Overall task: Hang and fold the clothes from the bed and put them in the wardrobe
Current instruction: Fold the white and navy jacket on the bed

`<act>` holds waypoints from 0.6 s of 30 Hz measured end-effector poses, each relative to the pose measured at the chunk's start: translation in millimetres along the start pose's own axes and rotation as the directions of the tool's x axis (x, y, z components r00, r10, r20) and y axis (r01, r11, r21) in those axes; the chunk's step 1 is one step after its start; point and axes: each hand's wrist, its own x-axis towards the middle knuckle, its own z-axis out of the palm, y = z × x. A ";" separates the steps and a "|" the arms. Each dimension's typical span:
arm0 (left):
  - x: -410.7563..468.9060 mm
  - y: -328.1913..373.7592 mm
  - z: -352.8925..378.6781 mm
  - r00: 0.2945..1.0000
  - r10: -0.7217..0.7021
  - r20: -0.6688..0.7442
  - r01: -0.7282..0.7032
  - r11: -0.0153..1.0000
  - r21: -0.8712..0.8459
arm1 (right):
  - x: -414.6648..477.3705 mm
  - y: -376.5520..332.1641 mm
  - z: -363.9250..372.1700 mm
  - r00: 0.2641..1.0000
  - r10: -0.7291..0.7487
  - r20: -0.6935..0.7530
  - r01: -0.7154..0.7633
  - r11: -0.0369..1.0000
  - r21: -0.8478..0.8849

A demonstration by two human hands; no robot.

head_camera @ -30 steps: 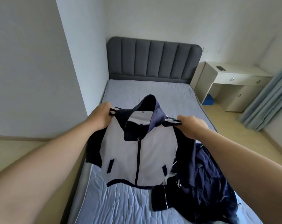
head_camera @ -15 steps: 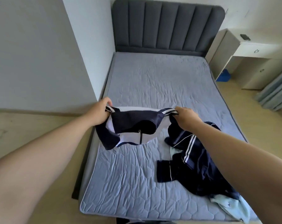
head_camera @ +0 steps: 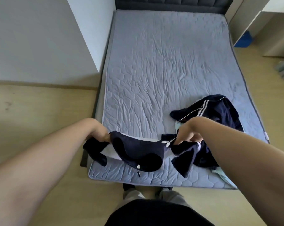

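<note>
The navy and white zip jacket [head_camera: 138,154] is stretched between both hands low over the near end of the bed [head_camera: 162,62], towards its left corner. Its dark collar sags towards the person, with the zip pull dangling below it. White fabric shows behind the collar. One dark sleeve droops over the bed's left edge and the other lies on the quilt; how much of the body rests there I cannot tell.

The left hand [head_camera: 99,136] has its fingers curled round the jacket's left shoulder. The right hand [head_camera: 185,136] clenches the other shoulder, where white stripes show just beside the knuckles.

Just beyond the right hand lies a heap of dark navy clothes [head_camera: 216,115] with white stripes, touching the jacket's right sleeve. A pale mint garment [head_camera: 222,176] peeks from under it at the near right corner.

The grey-blue quilted mattress cover is creased. A dark padded headboard [head_camera: 170,2] stands at the far end. A white desk [head_camera: 268,22] sits to the right of the bed, with a blue object [head_camera: 244,39] under it.
</note>
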 end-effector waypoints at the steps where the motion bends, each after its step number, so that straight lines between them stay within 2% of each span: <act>1: 1.2 -1.0 -5.2 0.998 -0.037 0.048 0.040 0.998 -0.052 | 0.5 -0.7 -3.0 0.999 0.005 0.043 -0.006 1.000 0.023; 4: 7.3 3.1 -22.6 0.995 -0.079 0.064 0.080 0.997 -0.019 | 6.2 -9.3 -17.8 0.994 0.034 0.102 -0.038 0.999 0.033; 5: 13.5 6.2 -28.3 0.997 -0.077 0.020 0.076 0.997 0.023 | 14.1 -13.2 -24.4 0.998 0.037 0.048 -0.038 0.999 0.012; 7: 37.7 12.0 -36.8 0.990 -0.032 -0.137 0.047 0.993 0.109 | 37.8 -23.8 -36.4 0.992 0.020 -0.122 -0.037 0.990 -0.138; 9: 79.9 16.6 -44.4 0.948 0.046 -0.315 -0.003 0.991 0.135 | 78.4 -33.6 -43.7 0.958 -0.039 -0.286 -0.038 0.965 -0.260; 10: 107.2 17.5 -46.2 0.919 0.072 -0.386 -0.026 0.992 0.124 | 108.2 -35.2 -45.6 0.936 -0.082 -0.343 -0.010 0.966 -0.259; 12: 167.1 19.6 -52.1 0.861 0.079 -0.503 -0.042 0.996 0.084 | 174.9 -33.6 -50.1 0.897 -0.125 -0.425 0.031 0.974 -0.223; 15: 261.5 23.1 -51.6 0.769 0.019 -0.639 -0.087 0.993 -0.075 | 281.1 -26.1 -45.1 0.820 -0.074 -0.567 0.073 0.997 -0.025; 18: 366.0 30.5 -45.8 0.751 -0.019 -0.660 -0.100 0.985 -0.142 | 388.7 -23.5 -36.2 0.783 0.025 -0.622 0.050 0.993 0.103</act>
